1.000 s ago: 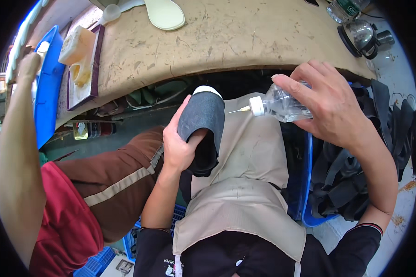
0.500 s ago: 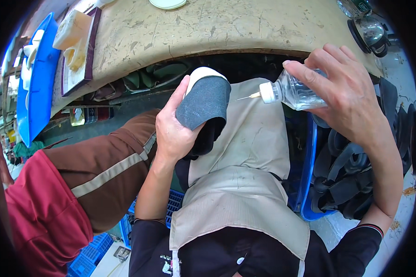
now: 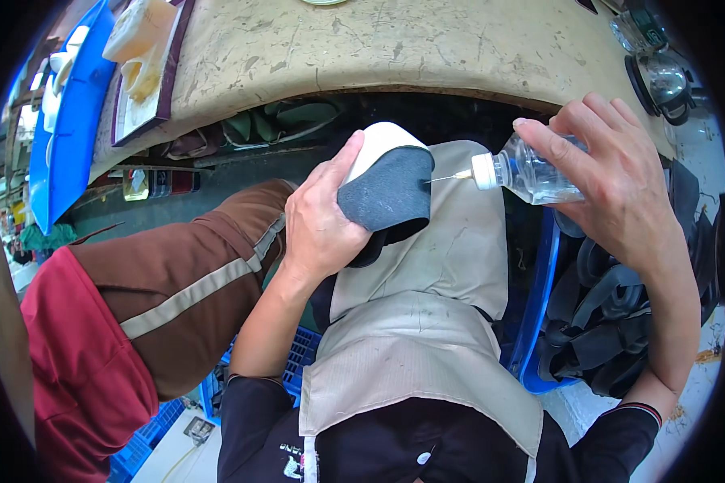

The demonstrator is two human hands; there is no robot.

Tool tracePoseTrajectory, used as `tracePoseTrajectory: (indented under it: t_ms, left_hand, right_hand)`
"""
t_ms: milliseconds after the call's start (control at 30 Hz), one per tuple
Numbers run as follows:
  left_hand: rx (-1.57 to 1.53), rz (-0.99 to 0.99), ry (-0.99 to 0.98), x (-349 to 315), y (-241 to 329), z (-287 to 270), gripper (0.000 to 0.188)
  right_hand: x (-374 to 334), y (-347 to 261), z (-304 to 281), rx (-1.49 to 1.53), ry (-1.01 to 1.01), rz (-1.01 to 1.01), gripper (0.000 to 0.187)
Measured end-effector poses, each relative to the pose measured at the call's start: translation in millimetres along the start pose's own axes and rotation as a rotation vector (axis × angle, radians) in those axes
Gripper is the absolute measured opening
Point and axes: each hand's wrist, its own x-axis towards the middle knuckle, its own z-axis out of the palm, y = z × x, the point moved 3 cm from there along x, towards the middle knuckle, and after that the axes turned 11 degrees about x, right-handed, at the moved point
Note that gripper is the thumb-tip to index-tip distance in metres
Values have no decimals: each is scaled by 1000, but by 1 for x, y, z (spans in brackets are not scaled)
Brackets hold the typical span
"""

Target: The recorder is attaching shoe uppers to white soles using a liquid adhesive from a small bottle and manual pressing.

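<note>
My left hand is closed around a shoe piece with a dark grey, felt-like band curving over a white rounded form. A black part shows under the band. From the right, my right hand grips a clear plastic squeeze bottle with a white cap, tilted on its side. The thin needle tip on the cap points left and meets, or nearly meets, the band's right edge. Some clear liquid seems to lie in the bottle. Both hands are above my beige apron.
A worn tan table spans the far side, with a glass jar at right and a yellowish block at left. Beside me on the right, a blue bin holds black straps. Another person's brown-clothed leg is close on my left.
The shoe piece and my left hand have shifted right and turned slightly. The bottle has moved a little right and down; its needle, apart from the band before, is now at the band's edge.
</note>
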Motion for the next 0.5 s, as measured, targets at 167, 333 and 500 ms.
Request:
tracePoseTrajectory:
  t_ms: [167, 333, 500]
  left_hand:
    - [54, 21, -22, 2, -6, -4, 75]
    - [71, 10, -53, 2, -15, -4, 74]
    - [79, 6, -77, 5, -28, -2, 72]
  right_hand:
    - [15, -6, 4, 31, 10, -16, 60]
    - [31, -12, 15, 37, 10, -39, 59]
    - [44, -13, 25, 36, 3, -55, 61]
